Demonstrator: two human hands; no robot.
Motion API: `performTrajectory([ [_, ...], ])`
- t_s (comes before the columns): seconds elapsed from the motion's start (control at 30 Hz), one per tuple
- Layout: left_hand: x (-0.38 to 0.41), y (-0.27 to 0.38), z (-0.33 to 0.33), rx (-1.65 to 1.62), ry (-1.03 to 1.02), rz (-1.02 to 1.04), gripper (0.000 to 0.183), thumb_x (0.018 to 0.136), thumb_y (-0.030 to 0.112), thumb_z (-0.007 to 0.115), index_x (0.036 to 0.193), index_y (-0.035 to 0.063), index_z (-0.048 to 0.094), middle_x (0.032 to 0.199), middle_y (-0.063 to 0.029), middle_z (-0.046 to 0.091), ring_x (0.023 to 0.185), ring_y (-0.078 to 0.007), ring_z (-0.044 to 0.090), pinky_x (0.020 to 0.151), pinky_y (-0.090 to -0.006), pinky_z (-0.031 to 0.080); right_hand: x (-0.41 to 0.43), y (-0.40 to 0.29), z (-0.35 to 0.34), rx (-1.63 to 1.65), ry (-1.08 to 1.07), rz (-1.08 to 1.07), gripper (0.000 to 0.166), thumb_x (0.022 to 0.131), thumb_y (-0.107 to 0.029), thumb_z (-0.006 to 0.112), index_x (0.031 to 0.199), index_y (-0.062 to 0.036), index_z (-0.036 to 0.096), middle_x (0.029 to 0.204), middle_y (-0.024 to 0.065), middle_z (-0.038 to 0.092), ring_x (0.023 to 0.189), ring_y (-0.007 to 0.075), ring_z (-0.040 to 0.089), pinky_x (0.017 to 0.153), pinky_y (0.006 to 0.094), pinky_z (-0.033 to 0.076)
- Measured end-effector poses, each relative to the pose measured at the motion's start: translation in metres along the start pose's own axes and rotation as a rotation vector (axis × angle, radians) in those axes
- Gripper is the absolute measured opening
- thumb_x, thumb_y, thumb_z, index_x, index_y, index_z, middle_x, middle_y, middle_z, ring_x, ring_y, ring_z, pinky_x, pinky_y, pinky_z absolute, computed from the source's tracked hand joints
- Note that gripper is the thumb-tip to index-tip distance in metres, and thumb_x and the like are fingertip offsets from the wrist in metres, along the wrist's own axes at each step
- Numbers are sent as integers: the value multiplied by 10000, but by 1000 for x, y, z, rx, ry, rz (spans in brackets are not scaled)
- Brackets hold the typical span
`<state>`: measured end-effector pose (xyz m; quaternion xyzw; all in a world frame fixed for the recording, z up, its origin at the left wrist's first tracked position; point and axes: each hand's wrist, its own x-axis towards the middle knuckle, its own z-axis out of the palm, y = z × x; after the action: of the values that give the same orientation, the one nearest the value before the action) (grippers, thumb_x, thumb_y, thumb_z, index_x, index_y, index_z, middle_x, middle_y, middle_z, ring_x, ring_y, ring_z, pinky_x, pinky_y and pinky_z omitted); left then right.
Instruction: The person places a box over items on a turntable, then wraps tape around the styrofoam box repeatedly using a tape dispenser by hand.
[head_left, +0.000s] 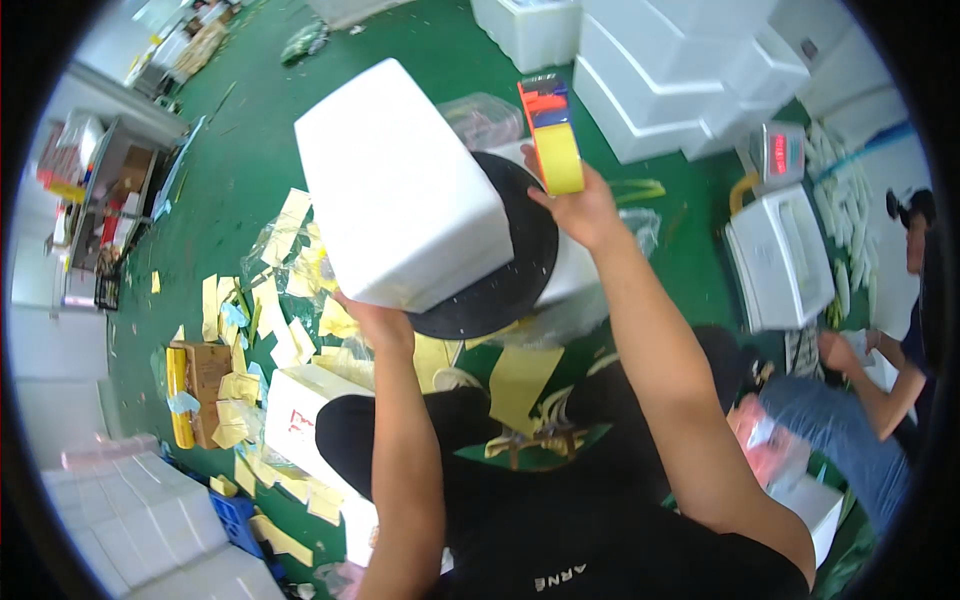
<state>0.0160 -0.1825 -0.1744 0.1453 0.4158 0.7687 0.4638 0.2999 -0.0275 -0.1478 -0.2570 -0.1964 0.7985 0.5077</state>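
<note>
A white foam box (405, 187) sits tilted in view on a round black disc (517, 247) before me. My left hand (386, 324) grips the box at its near left corner, the fingers hidden beneath it. In my right hand (581, 202) is an orange and blue tape dispenser (549, 112) with a roll of yellow tape (561, 159). It is held up beside the box's right side, apart from it. Under the disc, part of another white foam piece (566, 277) shows.
Yellow paper sheets (281, 322) and plastic film litter the green floor at left, near a cardboard box (208, 394). White foam boxes (645, 82) are stacked at upper right. A digital scale (777, 155) and pale long vegetables (844, 202) lie near a seated person (919, 315) at right.
</note>
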Motion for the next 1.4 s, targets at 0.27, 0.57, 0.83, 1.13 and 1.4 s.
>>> performTrajectory([
  [0.27,80,54,28,52,-224,-229,782,960,651,219,1508,93,195,1475,-144,368,1311,-308,424,1054,-406,388,42,25,8,-12,-178,244,403,935,-326,499,1258,-95,558,1214,66,625,1116,227,587,957,474,429],
  [0.57,43,0,17,9,-170,-249,781,947,645,302,1470,65,268,1415,-172,417,1251,-340,462,1028,-470,405,-19,47,2,126,12,139,391,969,-269,463,1282,-45,533,1222,117,619,1106,240,608,966,390,482],
  [0.83,24,53,21,-195,-550,-289,746,953,606,324,1474,75,267,1440,-158,400,1264,-361,444,1036,-500,391,5,-4,2,-24,-360,126,420,899,-190,546,1282,-23,500,1172,139,619,1052,236,626,938,371,494],
  [1.13,76,91,-19,144,-196,-193,703,957,592,335,1452,93,338,1437,-117,433,1292,-328,416,1084,-469,337,-21,63,-3,342,-187,-121,415,933,-232,527,1289,-18,508,1184,130,612,1062,221,611,949,323,461],
  [1.4,66,160,265,1678,-1626,1245,549,884,399,614,1353,133,513,1502,-161,345,1391,-362,311,1136,-519,204,-42,1,-15,-774,180,-295,552,836,-134,548,1379,-99,458,1164,175,628,985,245,633,856,328,489],
])
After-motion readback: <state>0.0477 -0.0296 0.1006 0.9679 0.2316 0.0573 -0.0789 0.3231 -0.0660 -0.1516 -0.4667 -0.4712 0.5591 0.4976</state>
